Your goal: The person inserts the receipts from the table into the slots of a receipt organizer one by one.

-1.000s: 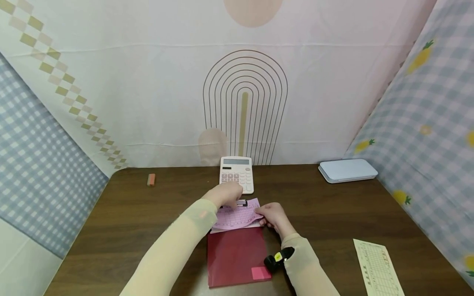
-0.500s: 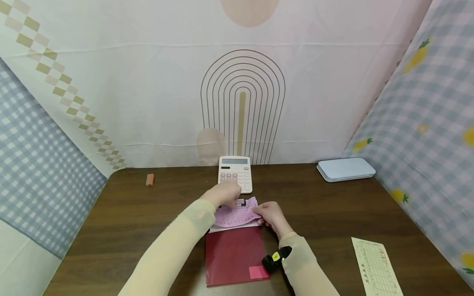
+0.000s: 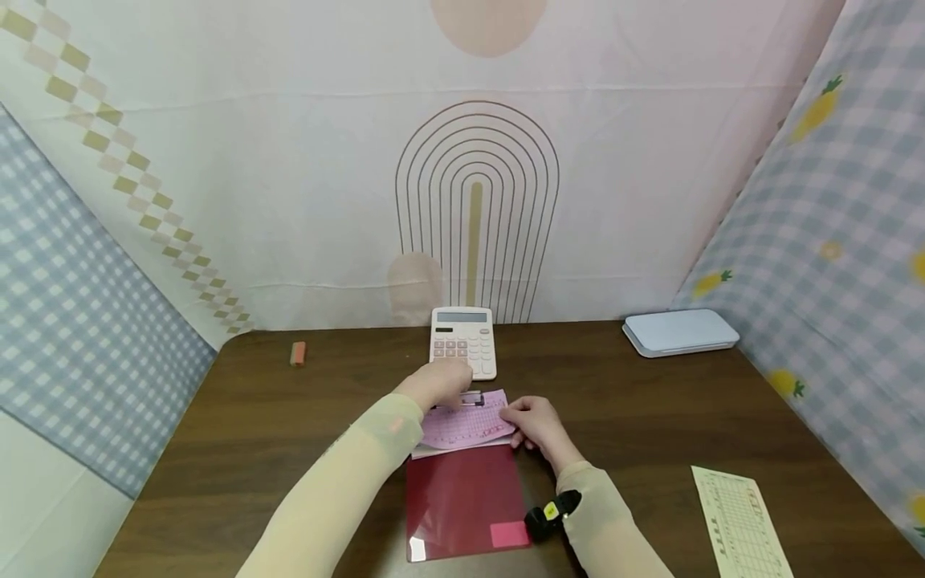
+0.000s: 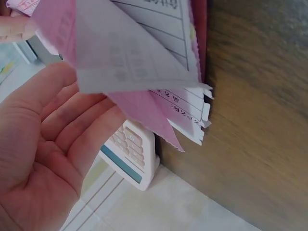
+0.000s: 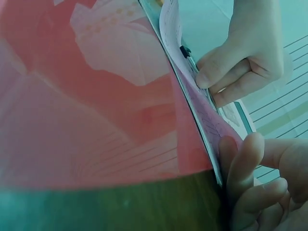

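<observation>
A pink printed form (image 3: 462,425) lies over white sheets at the top of a glossy dark red folder (image 3: 462,498), just below a metal clip (image 3: 473,399). My left hand (image 3: 438,383) is at the form's upper left by the clip, thumb and fingertips pinching the paper; the exact contact is partly hidden. In the left wrist view, the sheets (image 4: 130,57) stand lifted and curled, with ragged edges. At the form's right edge my right hand (image 3: 538,425) pinches the pink paper between thumb and fingers, also visible in the right wrist view (image 5: 260,178).
A white calculator (image 3: 462,341) stands behind the folder, close to my left hand. A pale blue case (image 3: 679,333) lies at the back right, a small orange eraser (image 3: 298,353) at the back left. A yellowish printed form (image 3: 740,522) lies at the front right.
Both hands keep their holds on the pink form. Its lower edge lies slightly flatter now. The whole view shifts a little with the head.
</observation>
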Action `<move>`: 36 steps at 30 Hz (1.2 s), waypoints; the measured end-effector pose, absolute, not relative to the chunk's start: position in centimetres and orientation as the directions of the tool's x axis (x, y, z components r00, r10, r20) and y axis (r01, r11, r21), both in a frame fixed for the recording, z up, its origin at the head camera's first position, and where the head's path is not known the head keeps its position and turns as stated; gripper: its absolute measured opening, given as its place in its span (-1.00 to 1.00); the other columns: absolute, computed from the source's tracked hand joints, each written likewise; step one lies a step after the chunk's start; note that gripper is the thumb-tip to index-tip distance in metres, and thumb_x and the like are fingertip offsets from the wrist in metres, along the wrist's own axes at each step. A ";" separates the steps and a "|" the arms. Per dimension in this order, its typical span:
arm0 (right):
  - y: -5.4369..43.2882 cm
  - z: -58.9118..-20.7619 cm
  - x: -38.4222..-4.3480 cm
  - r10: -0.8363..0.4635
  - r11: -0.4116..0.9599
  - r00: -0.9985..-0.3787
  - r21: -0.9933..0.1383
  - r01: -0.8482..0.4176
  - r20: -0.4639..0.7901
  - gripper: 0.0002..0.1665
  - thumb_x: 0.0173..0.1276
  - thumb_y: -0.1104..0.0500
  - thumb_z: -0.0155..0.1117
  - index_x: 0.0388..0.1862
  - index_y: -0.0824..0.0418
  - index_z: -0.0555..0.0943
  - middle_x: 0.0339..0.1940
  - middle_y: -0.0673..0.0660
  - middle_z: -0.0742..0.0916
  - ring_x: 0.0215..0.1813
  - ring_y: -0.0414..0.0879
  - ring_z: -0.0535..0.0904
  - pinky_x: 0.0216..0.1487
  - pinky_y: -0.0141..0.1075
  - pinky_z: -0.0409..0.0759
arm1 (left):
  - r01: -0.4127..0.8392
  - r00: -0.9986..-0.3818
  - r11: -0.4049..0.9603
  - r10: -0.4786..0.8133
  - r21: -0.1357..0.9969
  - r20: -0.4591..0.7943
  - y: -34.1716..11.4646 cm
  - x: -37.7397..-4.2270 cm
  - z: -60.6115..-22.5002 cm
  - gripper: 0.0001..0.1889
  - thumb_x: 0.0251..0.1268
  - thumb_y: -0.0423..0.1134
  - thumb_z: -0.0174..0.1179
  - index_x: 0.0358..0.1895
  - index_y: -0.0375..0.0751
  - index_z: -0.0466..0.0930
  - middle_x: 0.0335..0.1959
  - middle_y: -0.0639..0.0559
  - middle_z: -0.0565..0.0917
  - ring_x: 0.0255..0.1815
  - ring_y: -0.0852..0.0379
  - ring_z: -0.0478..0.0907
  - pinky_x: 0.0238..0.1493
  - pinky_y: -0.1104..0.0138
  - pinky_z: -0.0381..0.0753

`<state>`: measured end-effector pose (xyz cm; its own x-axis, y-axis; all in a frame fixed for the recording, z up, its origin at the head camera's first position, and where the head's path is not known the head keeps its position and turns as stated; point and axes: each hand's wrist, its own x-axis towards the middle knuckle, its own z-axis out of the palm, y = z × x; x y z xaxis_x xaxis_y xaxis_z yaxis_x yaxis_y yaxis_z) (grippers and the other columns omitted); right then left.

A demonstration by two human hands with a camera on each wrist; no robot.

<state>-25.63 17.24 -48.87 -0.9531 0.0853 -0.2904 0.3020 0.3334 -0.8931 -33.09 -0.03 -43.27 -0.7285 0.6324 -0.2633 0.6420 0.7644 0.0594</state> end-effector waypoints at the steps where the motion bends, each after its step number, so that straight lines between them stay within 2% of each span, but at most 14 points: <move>1: 17.4 -48.9 -25.5 0.087 0.327 -0.952 -0.895 0.304 -0.292 -0.83 0.21 0.22 0.25 -0.33 0.35 0.58 -0.79 0.02 0.51 -0.81 -0.27 0.42 -0.77 -0.47 0.24 | 0.639 -0.729 0.767 0.630 0.064 -0.268 -0.1 -33.1 -43.2 -0.67 0.02 -0.32 0.35 -0.69 -0.05 0.36 -0.68 0.16 0.38 -0.58 0.22 0.26 -0.55 0.39 0.32; 8: 17.9 -48.9 -25.2 0.087 0.321 -0.950 -0.894 0.312 -0.301 -0.81 0.23 0.24 0.24 -0.27 0.37 0.57 -0.72 0.06 0.53 -0.80 -0.25 0.44 -0.77 -0.47 0.25 | 0.639 -0.729 0.767 0.630 0.065 -0.268 -0.1 -33.1 -43.5 -0.63 -0.04 -0.37 0.37 -0.71 -0.05 0.33 -0.68 0.16 0.35 -0.57 0.22 0.23 -0.56 0.39 0.26; 21: 18.8 -48.4 -24.4 0.052 0.373 -0.955 -0.881 0.291 -0.293 -0.81 0.28 0.18 0.21 -0.31 0.33 0.58 -0.61 0.07 0.65 -0.73 -0.20 0.49 -0.73 -0.43 0.31 | 0.618 -0.752 0.784 0.611 0.060 -0.249 -0.3 -32.8 -43.6 -0.74 -0.01 -0.35 0.34 -0.65 -0.06 0.43 -0.63 0.15 0.45 -0.54 0.20 0.29 -0.51 0.36 0.36; 27: 20.9 -47.9 -23.6 0.055 0.421 -0.963 -0.868 0.262 -0.264 -0.80 0.30 0.18 0.19 -0.28 0.33 0.58 -0.57 0.05 0.69 -0.66 -0.20 0.50 -0.68 -0.37 0.35 | 0.631 -0.748 0.776 0.618 0.030 -0.241 -0.2 -32.8 -43.7 -0.75 -0.05 -0.37 0.33 -0.66 -0.06 0.43 -0.63 0.16 0.46 -0.54 0.19 0.30 -0.49 0.35 0.41; 36: 24.9 -47.0 -21.5 0.036 0.488 -0.975 -0.847 0.209 -0.220 -0.77 0.34 0.16 0.19 -0.22 0.35 0.58 -0.51 0.07 0.70 -0.61 -0.15 0.51 -0.64 -0.32 0.40 | 0.620 -0.752 0.783 0.610 0.049 -0.249 -0.2 -32.6 -43.3 -0.74 0.01 -0.35 0.33 -0.65 -0.07 0.44 -0.62 0.15 0.47 -0.53 0.19 0.32 -0.47 0.34 0.41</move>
